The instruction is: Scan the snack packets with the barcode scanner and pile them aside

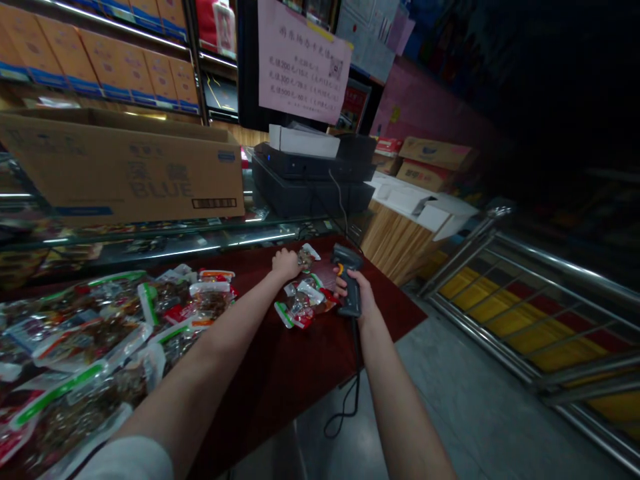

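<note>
Clear packets [90,340], brown contents visible, heaped on red-brown worktop [270,363]. Cardboard box [125,177], open-topped, contents hidden, behind them. Left hand [286,265]: grip closed on a small packet [307,257]. Packet pile [301,303], transparent wrappers, just beside. Black scanner [352,290], handle clasped by right hand [367,298].

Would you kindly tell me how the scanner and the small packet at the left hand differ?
The scanner is dark and opaque; the packet shows brown contents and a pale edge. The scanner is larger, with a trailing cable; the packet shows none. Both are at a hand: scanner right, packet left.
</note>
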`<state>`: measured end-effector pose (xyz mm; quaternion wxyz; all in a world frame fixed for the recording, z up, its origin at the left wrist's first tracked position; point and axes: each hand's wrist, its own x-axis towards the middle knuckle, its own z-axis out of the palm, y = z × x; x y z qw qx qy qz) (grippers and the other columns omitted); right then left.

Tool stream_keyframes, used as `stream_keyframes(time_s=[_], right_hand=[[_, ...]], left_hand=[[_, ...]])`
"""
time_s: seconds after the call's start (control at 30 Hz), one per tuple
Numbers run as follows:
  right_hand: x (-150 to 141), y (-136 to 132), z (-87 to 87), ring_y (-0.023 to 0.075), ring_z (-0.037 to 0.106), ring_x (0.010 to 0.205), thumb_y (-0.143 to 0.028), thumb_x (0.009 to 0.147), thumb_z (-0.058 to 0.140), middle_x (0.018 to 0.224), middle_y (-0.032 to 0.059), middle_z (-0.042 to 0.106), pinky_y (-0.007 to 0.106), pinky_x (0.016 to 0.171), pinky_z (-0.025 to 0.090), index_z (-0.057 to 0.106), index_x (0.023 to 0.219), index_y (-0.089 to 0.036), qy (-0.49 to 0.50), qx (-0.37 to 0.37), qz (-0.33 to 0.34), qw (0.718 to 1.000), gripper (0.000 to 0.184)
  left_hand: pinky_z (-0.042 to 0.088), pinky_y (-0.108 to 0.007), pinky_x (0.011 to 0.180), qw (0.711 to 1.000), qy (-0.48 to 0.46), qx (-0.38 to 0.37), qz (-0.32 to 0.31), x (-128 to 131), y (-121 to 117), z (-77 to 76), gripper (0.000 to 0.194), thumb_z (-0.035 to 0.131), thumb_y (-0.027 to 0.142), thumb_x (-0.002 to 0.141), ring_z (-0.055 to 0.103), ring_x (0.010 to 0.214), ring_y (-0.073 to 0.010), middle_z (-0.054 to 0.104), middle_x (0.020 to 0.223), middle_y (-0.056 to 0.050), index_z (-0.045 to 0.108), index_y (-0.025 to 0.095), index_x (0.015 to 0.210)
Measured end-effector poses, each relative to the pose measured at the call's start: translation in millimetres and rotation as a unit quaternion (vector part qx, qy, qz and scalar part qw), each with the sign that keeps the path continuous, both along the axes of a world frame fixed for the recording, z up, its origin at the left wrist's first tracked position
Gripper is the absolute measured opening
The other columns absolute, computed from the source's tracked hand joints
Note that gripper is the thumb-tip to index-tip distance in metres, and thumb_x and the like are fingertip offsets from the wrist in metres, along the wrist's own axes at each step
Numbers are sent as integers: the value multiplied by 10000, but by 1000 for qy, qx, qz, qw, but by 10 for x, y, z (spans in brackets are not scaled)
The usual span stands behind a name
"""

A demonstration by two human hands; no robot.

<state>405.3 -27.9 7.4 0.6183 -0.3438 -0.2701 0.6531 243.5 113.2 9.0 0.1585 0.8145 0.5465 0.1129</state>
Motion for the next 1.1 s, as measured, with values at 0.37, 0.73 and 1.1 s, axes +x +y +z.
stream_keyframes(time_s=[0.37,0.73,1.1], right_hand=[[-49,-55,-7,64,415,403,-359,705,647,554,-78,470,230,476,485,609,915,-159,-31,24,31,999,293],[-306,-407,179,71,439,378,-354,759,638,538,-75,495,171,343,370,564,976,-193,-93,27,18,995,280],[-1393,-688,193,36,333,308,-317,703,735,475,-95,452,158,299,268,553,901,-164,-143,-6,170,975,309]], left_hand=[[502,-390,876,973,-222,-28,-55,-878,-294,212,470,654,317,716,630,978,-240,644,1048,-90,479,147,1118],[421,-428,1034,944,-314,54,-80,-1686,-1278,206,619,636,303,772,572,1176,-255,579,1302,-87,408,219,1341],[450,-428,996,953,-275,121,-39,-1751,-1138,45,737,696,237,733,584,1178,-280,596,1302,-109,360,212,1388]])
